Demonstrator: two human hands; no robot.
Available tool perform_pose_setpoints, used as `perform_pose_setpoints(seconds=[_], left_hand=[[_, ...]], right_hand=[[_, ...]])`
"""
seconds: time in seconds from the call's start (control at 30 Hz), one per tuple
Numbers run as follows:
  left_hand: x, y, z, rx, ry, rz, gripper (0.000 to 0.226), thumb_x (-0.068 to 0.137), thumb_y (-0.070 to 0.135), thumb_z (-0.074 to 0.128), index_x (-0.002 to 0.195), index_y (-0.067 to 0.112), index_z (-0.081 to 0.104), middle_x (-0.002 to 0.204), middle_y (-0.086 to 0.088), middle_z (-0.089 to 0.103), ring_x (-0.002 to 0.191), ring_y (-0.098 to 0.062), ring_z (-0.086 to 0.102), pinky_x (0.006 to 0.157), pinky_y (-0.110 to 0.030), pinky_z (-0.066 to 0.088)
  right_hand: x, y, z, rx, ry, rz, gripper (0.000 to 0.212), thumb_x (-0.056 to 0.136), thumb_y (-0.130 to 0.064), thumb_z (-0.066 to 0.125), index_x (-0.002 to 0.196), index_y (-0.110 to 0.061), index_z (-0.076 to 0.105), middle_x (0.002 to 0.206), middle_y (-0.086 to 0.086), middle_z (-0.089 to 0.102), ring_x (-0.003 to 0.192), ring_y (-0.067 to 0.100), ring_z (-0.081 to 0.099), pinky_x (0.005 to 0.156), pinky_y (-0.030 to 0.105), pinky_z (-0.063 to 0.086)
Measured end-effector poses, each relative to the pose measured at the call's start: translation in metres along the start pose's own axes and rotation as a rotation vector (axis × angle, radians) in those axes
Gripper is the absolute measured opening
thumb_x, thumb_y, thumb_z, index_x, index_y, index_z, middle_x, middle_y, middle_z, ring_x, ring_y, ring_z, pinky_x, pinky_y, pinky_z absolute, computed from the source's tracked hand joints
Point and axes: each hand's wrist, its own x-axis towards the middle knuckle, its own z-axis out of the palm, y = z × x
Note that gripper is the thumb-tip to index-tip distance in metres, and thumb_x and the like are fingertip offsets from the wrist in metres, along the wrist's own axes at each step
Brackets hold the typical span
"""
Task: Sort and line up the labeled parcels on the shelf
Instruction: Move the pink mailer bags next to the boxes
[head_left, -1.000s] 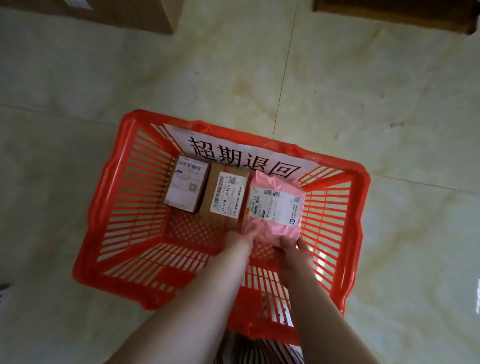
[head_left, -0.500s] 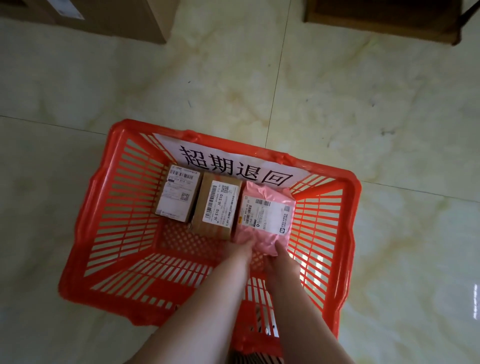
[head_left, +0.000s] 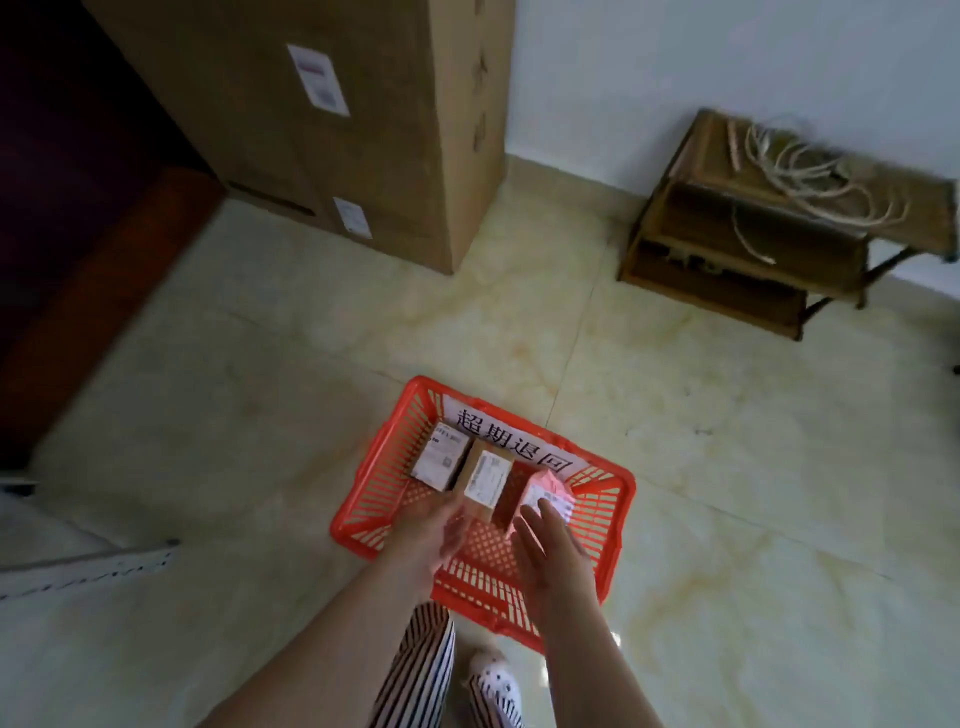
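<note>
Three labeled parcels stand lined up in the red basket on the floor: white parcel, brown parcel, pink parcel. Your left hand and right hand hover above, fingers relaxed, holding nothing. Judgement: this batch looks settled; no shelving visible.

Parcel labels in red basket too blurred to read; hands cover the pink parcel's near edge.

Red plastic basket on glossy marbled floor tiles; cardboard parcel.
</note>
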Motion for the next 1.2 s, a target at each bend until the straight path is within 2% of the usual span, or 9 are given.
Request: perform_pose_setpoints(seconds=[0.1,0.2,0.33,0.47,0.53,0.63,0.83,0.97,1.2], left_hand=[[-0.085,0.04,-0.026,-0.127,0.009,0.139,0.011,0.086,0.011,0.067,0.096,0.005,0.066,0.085,-0.009,0.069,0.078,-0.019,0.063,0.076,-0.032,0.053],[-0.166,0.062,-0.056,-0.246,-0.007,0.276,0.006,0.089,0.01,0.063,0.095,0.011,0.065,0.079,-0.003,0.068,0.073,-0.015,0.061,0.07,-0.026,0.05],[-0.268,0.063,-0.118,-0.437,0.0,0.396,0.008,0.093,0.01,0.058,0.095,0.016,0.063,0.084,-0.002,0.067,0.074,-0.012,0.06,0.071,-0.024,0.049],[-0.335,0.055,-0.189,-0.596,0.06,0.506,0.011,0.094,0.01,0.057,0.102,0.015,0.063,0.087,-0.003,0.068,0.074,-0.012,0.061,0.071,-0.023,0.049],[-0.367,0.044,-0.237,-0.692,0.101,0.592,0.011,0.093,0.009,0.058,0.102,0.014,0.063,0.082,-0.001,0.07,0.072,-0.01,0.063,0.068,-0.021,0.051],[-0.416,0.015,-0.313,-0.856,0.186,0.679,0.008,0.089,0.006,0.062,0.093,0.012,0.066,0.071,0.0,0.073,0.06,-0.008,0.067,0.057,-0.018,0.053],[-0.495,-0.067,-0.458,-1.057,0.352,0.799,0.014,0.088,0.01,0.065,0.101,0.015,0.067,0.083,0.001,0.073,0.079,-0.012,0.065,0.066,-0.018,0.053],[-0.537,-0.128,-0.559,-1.179,0.468,0.845,0.013,0.087,0.009,0.066,0.099,0.014,0.068,0.089,-0.001,0.07,0.079,-0.012,0.064,0.062,-0.016,0.055],[-0.609,-0.196,-0.725,-1.201,0.569,0.946,0.016,0.09,0.014,0.063,0.106,0.013,0.065,0.092,0.0,0.068,0.085,-0.011,0.062,0.078,-0.019,0.05]], right_hand=[[-0.082,-0.03,0.044,0.013,-0.101,-0.057,0.023,0.093,-0.029,0.064,0.114,-0.019,0.067,0.117,0.007,0.07,0.108,0.021,0.066,0.095,0.035,0.052],[-0.165,-0.043,0.092,-0.14,-0.254,-0.114,0.024,0.094,-0.03,0.063,0.115,-0.02,0.07,0.12,0.011,0.068,0.107,0.02,0.066,0.1,0.034,0.051],[-0.266,-0.033,0.146,-0.304,-0.389,-0.169,0.026,0.092,-0.015,0.065,0.115,-0.003,0.065,0.096,0.012,0.07,0.078,0.017,0.065,0.065,0.021,0.054],[-0.333,-0.004,0.19,-0.446,-0.559,-0.15,0.023,0.093,-0.013,0.062,0.115,-0.006,0.064,0.11,0.014,0.069,0.099,0.023,0.065,0.092,0.029,0.049],[-0.368,0.024,0.214,-0.537,-0.66,-0.135,0.029,0.093,-0.011,0.062,0.121,-0.005,0.062,0.109,0.012,0.069,0.098,0.02,0.066,0.092,0.03,0.051],[-0.422,0.083,0.248,-0.682,-0.792,-0.13,0.024,0.094,-0.01,0.061,0.117,-0.006,0.063,0.105,0.01,0.069,0.095,0.018,0.066,0.085,0.027,0.053],[-0.518,0.24,0.3,-0.961,-1.038,-0.044,0.012,0.093,-0.017,0.063,0.105,-0.015,0.067,0.095,0.002,0.072,0.082,0.013,0.067,0.066,0.021,0.055],[-0.576,0.356,0.318,-1.03,-1.141,0.007,0.015,0.093,-0.02,0.065,0.105,-0.013,0.069,0.103,0.005,0.072,0.092,0.017,0.066,0.075,0.025,0.054],[-0.67,0.543,0.349,-1.063,-1.207,0.077,0.013,0.093,-0.024,0.065,0.102,-0.015,0.067,0.1,0.004,0.071,0.087,0.017,0.065,0.081,0.026,0.053]])
